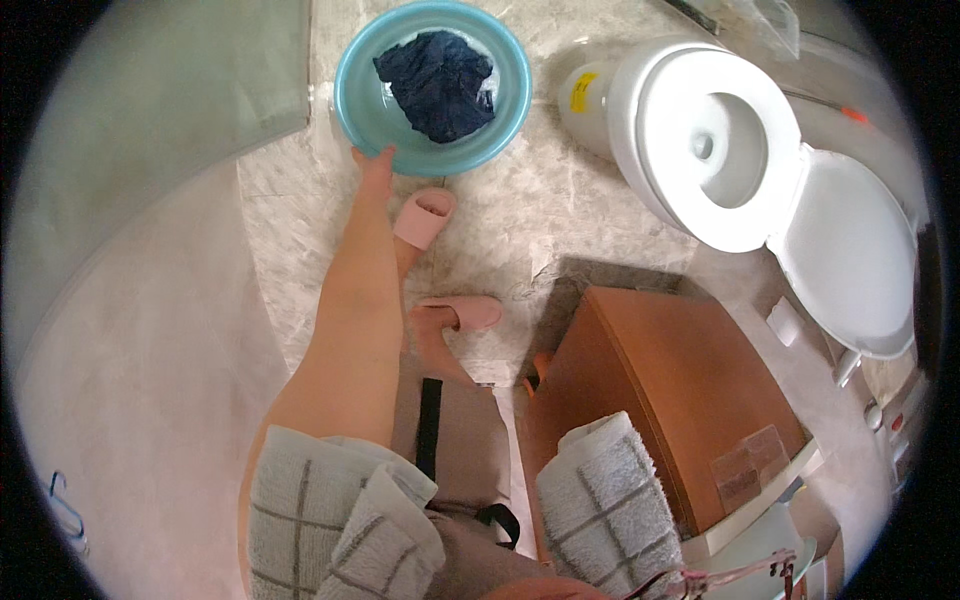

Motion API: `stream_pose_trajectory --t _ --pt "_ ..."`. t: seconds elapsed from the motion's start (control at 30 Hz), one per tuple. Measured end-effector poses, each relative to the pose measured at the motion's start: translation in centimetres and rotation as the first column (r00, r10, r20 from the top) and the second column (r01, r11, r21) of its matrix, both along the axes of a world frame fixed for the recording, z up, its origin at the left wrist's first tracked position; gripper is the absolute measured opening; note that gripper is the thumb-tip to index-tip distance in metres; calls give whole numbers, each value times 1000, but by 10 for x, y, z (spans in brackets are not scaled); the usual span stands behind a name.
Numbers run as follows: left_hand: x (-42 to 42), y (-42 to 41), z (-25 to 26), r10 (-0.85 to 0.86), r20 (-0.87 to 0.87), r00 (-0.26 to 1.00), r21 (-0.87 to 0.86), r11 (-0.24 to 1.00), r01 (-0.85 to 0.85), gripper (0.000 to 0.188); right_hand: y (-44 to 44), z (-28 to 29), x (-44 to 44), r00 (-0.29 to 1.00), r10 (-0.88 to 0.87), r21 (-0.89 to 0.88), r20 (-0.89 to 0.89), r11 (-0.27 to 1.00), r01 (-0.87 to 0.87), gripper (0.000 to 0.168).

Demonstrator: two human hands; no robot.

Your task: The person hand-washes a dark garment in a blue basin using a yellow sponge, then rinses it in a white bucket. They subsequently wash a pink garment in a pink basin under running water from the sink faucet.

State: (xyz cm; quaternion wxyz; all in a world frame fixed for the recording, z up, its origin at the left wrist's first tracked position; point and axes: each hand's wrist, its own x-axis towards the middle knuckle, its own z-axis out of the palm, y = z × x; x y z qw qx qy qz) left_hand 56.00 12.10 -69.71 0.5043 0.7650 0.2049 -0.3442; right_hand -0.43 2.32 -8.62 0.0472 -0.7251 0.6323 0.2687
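At the end of my outstretched left arm, my left hand [375, 169] grips the near rim of a light-blue plastic basin [346, 124] on the floor. Crumpled dark navy cloth [439, 86] lies in shallow water inside the basin. My right hand is out of view. On that side hangs grey-white checked terry cloth [607, 495], and similar checked cloth [300, 517] surrounds my upper left arm. Below the basin, my feet wear pink slippers [424, 225], standing apart on the marbled floor.
To the right stands a white toilet [667, 142] with its lid [847, 255] raised. Closer to me is a brown cabinet [705, 360]. A glass panel [187, 75] borders the upper left. Part of a pair of eyeglasses [739, 576] shows at the bottom right.
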Motion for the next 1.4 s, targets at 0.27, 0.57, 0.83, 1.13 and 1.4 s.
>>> stream_pose_trajectory --t 0.27,0.57,0.83,1.13,1.4 --pt "-21 -28 222 -347 -124 930 -231 921 313 35 36 39 -8 985 -40 -69 166 996 52 54" --pt "-154 -141 610 -652 238 720 -526 536 660 18 19 42 -6 885 104 -325 454 944 56 56" --pt "-378 -133 764 -868 479 -131 -700 -468 539 23 39 72 -7 866 -173 -101 469 964 246 59" --pt "-506 -108 688 -980 -56 -190 53 -193 980 55 84 62 -61 274 -763 336 585 536 775 82" --pt "-505 -120 639 -927 -371 49 -597 279 752 50 40 56 -11 -311 -337 439 889 430 789 50"
